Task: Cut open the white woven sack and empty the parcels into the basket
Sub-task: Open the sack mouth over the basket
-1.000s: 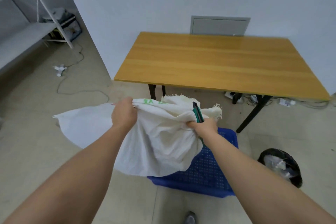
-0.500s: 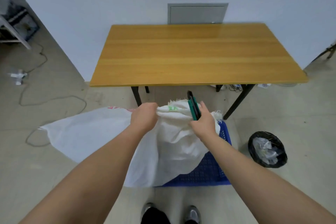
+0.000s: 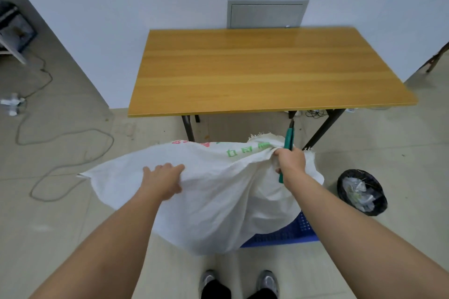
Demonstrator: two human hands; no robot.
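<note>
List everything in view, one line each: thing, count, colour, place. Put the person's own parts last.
sack: 1, white with green and red print, draped over the basket
basket: 1, blue, on the floor, mostly hidden by the sack
cutter: 1, green and black, in the right hand, tip up
table: 1, wood top, black legs, against the wall
bin: 1, black liner, floor right of the basket
wall panel: 1, grey, behind the table
cable: 1, grey, looped on the floor at left
shoes: 2, grey, bottom edge
left hand: open, fingers on the sack
right hand: grips the sack's edge and the cutter
</note>
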